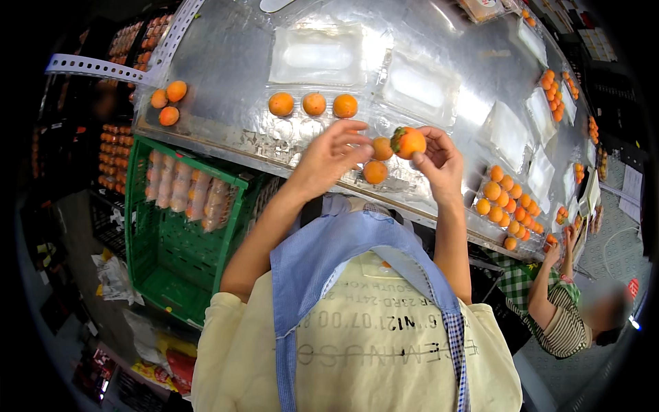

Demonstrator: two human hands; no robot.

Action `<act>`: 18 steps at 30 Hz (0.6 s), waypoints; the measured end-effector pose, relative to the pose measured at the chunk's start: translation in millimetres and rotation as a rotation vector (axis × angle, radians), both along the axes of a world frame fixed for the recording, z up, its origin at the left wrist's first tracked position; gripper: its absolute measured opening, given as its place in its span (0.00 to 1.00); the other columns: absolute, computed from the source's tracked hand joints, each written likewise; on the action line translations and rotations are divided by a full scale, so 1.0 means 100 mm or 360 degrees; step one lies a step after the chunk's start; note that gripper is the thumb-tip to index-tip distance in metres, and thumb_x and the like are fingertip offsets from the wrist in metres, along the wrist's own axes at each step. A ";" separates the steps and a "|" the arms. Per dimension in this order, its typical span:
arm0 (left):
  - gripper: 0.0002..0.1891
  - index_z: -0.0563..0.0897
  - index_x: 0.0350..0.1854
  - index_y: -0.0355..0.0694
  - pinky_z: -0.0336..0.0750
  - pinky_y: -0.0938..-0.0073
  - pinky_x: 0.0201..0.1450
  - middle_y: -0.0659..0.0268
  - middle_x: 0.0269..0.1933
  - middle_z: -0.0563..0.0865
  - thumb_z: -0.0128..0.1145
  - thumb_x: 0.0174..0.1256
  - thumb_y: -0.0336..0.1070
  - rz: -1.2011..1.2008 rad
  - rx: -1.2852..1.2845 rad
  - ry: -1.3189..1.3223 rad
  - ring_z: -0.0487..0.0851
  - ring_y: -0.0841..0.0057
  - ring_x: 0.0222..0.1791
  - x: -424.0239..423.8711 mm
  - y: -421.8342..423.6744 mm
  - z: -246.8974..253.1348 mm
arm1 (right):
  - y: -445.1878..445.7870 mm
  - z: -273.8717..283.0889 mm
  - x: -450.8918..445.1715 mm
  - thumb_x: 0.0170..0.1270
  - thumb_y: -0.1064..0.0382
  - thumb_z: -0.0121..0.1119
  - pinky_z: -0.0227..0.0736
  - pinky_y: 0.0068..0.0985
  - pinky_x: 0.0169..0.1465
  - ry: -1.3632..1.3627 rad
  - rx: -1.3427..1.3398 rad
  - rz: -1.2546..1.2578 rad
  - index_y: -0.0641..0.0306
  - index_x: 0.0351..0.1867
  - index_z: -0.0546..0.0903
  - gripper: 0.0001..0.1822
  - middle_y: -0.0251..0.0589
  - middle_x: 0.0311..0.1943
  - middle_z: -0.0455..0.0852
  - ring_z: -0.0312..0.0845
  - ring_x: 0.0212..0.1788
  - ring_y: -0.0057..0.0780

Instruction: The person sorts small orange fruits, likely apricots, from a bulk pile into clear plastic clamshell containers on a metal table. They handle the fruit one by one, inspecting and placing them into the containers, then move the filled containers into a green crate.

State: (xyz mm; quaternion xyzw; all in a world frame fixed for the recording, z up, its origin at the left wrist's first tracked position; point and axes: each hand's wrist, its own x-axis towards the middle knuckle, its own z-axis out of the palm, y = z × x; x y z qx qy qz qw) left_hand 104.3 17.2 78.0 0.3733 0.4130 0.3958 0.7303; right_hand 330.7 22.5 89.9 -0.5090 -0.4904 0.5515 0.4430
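My right hand [440, 165] holds an orange fruit with a green leafy calyx [410, 143], a persimmon by its look, above the metal table [221, 77]. My left hand [332, 157] hovers just left of it, fingers apart and curved. Under and between my hands lie two more orange fruits, an upper one [382, 148] and a lower one [375, 172]. Beyond my left hand, a clear plastic tray with moulded cups [282, 130] carries a row of three fruits [314, 104]. Part of that tray is hidden by my left hand.
Two piles of clear plastic packs, one straight ahead [319, 54] and one right of it [422, 85], lie farther in. Three loose fruits [169, 116] sit at the table's left corner. A green crate [180, 257] holds packed fruit. At right are filled trays [507, 206] and a co-worker [553, 309].
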 end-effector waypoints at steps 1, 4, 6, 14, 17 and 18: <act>0.22 0.71 0.61 0.38 0.76 0.78 0.47 0.59 0.53 0.82 0.61 0.66 0.33 -0.0046 -0.0047 -0.0142 0.82 0.76 0.47 0.07 -0.01 0.04 | -0.02 0.01 -0.08 0.52 0.66 0.71 0.71 0.19 0.40 -0.0027 0.0112 0.0032 0.65 0.48 0.79 0.22 0.35 0.41 0.84 0.78 0.41 0.20; 0.25 0.70 0.61 0.36 0.75 0.74 0.54 0.57 0.54 0.81 0.63 0.64 0.34 -0.0050 -0.0013 -0.0333 0.81 0.73 0.51 0.17 -0.03 0.10 | -0.08 0.15 -0.26 0.46 0.68 0.73 0.70 0.20 0.39 -0.0615 0.0517 0.0200 0.64 0.47 0.78 0.24 0.35 0.40 0.82 0.76 0.38 0.22; 0.27 0.70 0.61 0.36 0.73 0.72 0.59 0.57 0.56 0.80 0.65 0.61 0.31 0.0002 -0.0022 -0.0405 0.79 0.73 0.55 0.16 -0.03 0.09 | -0.11 0.19 -0.37 0.45 0.67 0.74 0.69 0.20 0.38 -0.0651 0.0629 0.0173 0.64 0.48 0.78 0.25 0.35 0.41 0.81 0.74 0.38 0.22; 0.31 0.71 0.59 0.36 0.69 0.69 0.67 0.58 0.59 0.76 0.68 0.50 0.20 0.0076 0.0271 -0.0404 0.74 0.70 0.61 0.00 -0.07 0.03 | -0.17 0.10 -0.35 0.50 0.68 0.70 0.70 0.20 0.37 -0.0369 0.0463 0.0065 0.67 0.51 0.78 0.24 0.38 0.39 0.81 0.75 0.34 0.21; 0.30 0.71 0.59 0.36 0.69 0.68 0.67 0.58 0.59 0.76 0.67 0.52 0.21 0.0136 0.0298 -0.0388 0.74 0.69 0.61 -0.03 -0.13 -0.11 | -0.17 0.06 -0.30 0.53 0.70 0.68 0.69 0.18 0.35 -0.0463 0.0495 0.0087 0.68 0.48 0.79 0.19 0.38 0.37 0.81 0.74 0.31 0.20; 0.28 0.70 0.60 0.36 0.68 0.68 0.67 0.58 0.59 0.76 0.66 0.55 0.24 0.0144 0.0258 -0.0415 0.75 0.68 0.61 -0.05 -0.14 -0.12 | -0.16 0.06 -0.30 0.54 0.70 0.67 0.69 0.18 0.35 -0.0476 0.0511 0.0089 0.68 0.46 0.80 0.17 0.37 0.37 0.81 0.74 0.30 0.20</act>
